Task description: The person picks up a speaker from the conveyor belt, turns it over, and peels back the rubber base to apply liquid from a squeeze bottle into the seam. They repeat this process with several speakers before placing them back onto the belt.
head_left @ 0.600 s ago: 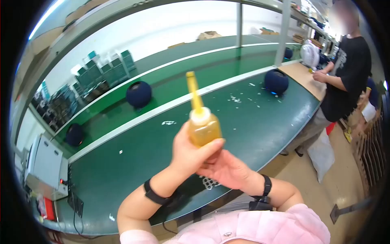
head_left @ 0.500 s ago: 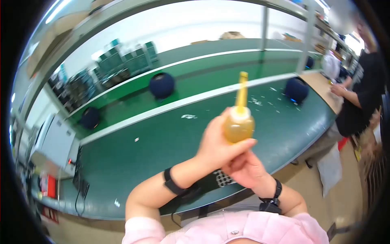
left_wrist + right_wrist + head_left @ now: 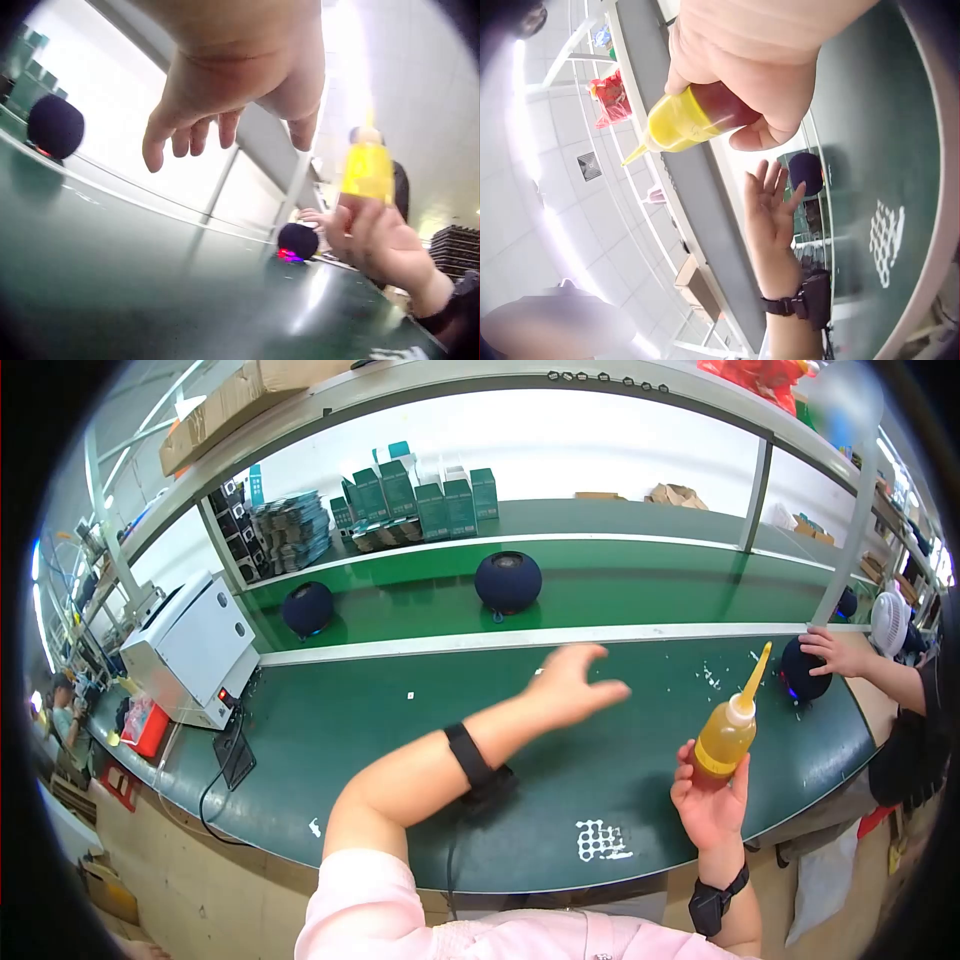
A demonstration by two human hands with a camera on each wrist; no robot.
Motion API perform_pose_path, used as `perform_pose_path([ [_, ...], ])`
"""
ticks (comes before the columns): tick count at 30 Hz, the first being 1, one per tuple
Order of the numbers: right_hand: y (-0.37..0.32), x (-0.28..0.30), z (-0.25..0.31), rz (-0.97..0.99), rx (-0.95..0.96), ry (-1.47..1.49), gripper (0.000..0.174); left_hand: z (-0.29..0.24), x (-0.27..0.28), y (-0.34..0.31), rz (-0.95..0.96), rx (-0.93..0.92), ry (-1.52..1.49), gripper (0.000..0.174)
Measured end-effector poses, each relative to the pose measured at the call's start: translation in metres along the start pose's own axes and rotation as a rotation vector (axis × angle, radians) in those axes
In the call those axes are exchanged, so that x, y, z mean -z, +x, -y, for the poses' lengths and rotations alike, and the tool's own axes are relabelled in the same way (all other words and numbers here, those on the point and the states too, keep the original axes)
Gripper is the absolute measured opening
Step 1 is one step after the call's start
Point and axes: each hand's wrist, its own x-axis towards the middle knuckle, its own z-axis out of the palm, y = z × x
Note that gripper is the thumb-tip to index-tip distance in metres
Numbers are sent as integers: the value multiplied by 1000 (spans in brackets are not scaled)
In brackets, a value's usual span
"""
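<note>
1. Head view: the amber squeeze bottle (image 3: 724,742) is right of centre, tilted slightly, its yellow nozzle pointing up.
2. My right hand (image 3: 712,805) holds it, fingers and thumb curled around its lower part.
3. My left hand (image 3: 570,685) is near the centre, above the green bench (image 3: 400,780), well apart from the bottle, fingers extended and thumb spread wide.
4. Just beyond the bottle, at the right, another person's hand (image 3: 845,655) touches a dark blue ball-shaped device (image 3: 808,670).
5. A white honeycomb-patterned patch (image 3: 600,840) is at lower right, near my right wrist.
6. A similar round device (image 3: 508,582) sits upper centre; a white machine (image 3: 195,650) stands at the left.
</note>
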Motion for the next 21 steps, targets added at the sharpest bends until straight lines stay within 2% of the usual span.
perform_pose_path([
  [4, 0, 15, 2, -5, -11, -31, 64, 104, 45, 68, -326, 313, -1, 63],
  [5, 1, 16, 2, 17, -36, -21, 65, 122, 58, 80, -380, 372, -45, 62],
  [7, 3, 14, 1, -28, -42, -19, 66, 125, 79, 93, -539, 479, 29, 60],
  [9, 4, 12, 2, -87, -62, -32, 66, 139, 91, 113, -594, 534, 54, 57],
  [10, 3, 14, 3, -118, -73, -20, 67, 155, 94, 125, -635, 494, 34, 53],
  [11, 3, 14, 4, -123, -68, -22, 67, 171, 94, 137, -700, 376, 44, 40],
  [13, 3, 15, 4, -164, -109, -18, 67, 150, 104, 140, -642, 145, 342, 26],
  [14, 3, 17, 5, -164, -107, -28, 67, 154, 106, 147, -596, 65, 383, 21],
  [15, 4, 17, 5, -171, -105, -29, 67, 153, 105, 154, -591, 66, 378, 21],
  [18, 4, 15, 5, -196, -120, -8, 66, 148, 107, 167, -334, 76, 469, 27],
  [21, 4, 16, 5, -198, -104, -24, 65, 149, 102, 176, -275, 40, 517, 30],
])
